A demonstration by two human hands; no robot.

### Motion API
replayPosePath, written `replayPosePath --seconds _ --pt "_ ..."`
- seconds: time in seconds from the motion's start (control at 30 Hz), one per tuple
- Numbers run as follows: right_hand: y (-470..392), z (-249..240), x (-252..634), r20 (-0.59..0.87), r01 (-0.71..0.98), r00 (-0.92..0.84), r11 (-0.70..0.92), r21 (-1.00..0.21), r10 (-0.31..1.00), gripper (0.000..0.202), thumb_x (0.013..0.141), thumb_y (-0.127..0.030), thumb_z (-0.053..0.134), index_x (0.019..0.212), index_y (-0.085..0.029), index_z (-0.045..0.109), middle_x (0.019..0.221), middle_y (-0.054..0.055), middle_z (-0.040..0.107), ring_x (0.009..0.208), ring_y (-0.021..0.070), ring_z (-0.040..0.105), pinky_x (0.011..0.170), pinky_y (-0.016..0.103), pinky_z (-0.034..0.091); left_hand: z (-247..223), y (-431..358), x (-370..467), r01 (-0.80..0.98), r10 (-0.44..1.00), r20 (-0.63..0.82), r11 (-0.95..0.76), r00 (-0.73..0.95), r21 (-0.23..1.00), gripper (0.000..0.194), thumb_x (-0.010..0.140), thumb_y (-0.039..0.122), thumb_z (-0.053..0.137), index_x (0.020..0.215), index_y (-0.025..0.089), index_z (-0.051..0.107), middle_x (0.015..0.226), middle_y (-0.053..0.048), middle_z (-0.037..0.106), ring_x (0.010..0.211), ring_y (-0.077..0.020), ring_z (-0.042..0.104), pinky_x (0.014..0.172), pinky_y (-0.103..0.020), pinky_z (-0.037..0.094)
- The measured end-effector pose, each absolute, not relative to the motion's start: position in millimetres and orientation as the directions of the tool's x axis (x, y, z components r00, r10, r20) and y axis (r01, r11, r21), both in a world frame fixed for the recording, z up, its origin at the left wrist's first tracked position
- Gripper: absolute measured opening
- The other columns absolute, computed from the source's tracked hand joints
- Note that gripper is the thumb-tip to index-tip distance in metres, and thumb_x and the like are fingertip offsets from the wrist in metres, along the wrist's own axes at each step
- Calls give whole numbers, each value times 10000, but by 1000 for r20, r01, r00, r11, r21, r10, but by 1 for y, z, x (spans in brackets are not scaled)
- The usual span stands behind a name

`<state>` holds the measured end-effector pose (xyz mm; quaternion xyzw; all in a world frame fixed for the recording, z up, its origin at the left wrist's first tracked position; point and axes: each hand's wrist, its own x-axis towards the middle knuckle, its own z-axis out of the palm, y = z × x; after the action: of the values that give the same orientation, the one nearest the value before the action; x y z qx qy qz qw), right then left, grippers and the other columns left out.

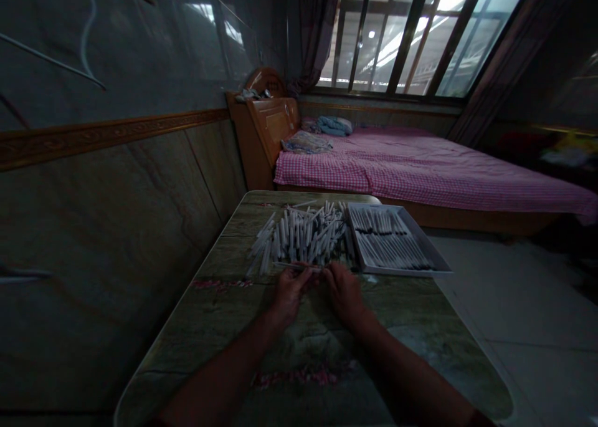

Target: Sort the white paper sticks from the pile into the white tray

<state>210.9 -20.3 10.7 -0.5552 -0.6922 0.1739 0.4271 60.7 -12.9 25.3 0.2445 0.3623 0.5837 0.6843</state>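
Note:
My left hand (290, 290) and my right hand (343, 288) meet near the middle of the table, their fingers closed on one thin, pale stick (301, 267) held level between them. Just beyond my hands lies a loose heap of white, pen-like sticks (303, 234), some pointing away and some crossing each other. To the right of the heap is a shallow white tray (441, 270) with several similar sticks (397, 249) laid in two rows, dark at one end. What exactly the fingertips grip is partly hidden and dim.
The wood-patterned table (210, 352) has rounded corners and a pale edge. Behind it stands a bed (397, 165) with a pink checked sheet and a wooden headboard (273, 128). A tiled wall (116, 240) runs along the left; a window (397, 34) is at the back.

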Motion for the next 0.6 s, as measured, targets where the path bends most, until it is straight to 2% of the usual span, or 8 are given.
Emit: replayPosePath --seconds 0.17,0.27,0.33,0.43,0.6 --pt "-19 5 214 395 698 -125 364 -617 910 174 915 -149 493 831 -233 620 833 70 646 791 228 608 751 335 483 25 -13 63 -598 976 -214 195 40 777 435 448 349 975 729 181 690 697 -9 784 641 -179 730 628 -288 567" --pt "-18 7 216 386 692 -135 366 -622 912 290 993 -186 380 785 -249 572 720 17 603 680 190 596 669 288 472 26 -12 62 -589 975 -218 194 32 784 445 438 370 976 724 180 692 675 -4 778 620 -171 721 612 -280 563" --pt "-19 9 216 389 677 -137 372 -635 911 291 1017 -228 348 812 -251 553 727 -1 607 682 174 602 656 267 471 26 -13 62 -583 976 -217 192 28 789 444 444 382 973 723 180 693 674 2 775 623 -167 720 622 -279 565" --pt "-22 11 216 402 664 -131 381 -643 906 218 1008 -286 387 871 -247 552 784 0 630 726 172 607 669 261 475 27 -14 61 -565 976 -214 196 35 801 435 453 376 971 725 179 696 673 -1 774 634 -174 725 628 -282 567" --pt "-18 6 217 412 670 -148 398 -627 899 317 997 -282 336 771 -251 557 722 28 608 660 194 580 649 297 457 27 -14 63 -533 975 -219 209 45 820 428 443 352 976 718 178 698 623 -4 758 577 -173 709 576 -274 555"
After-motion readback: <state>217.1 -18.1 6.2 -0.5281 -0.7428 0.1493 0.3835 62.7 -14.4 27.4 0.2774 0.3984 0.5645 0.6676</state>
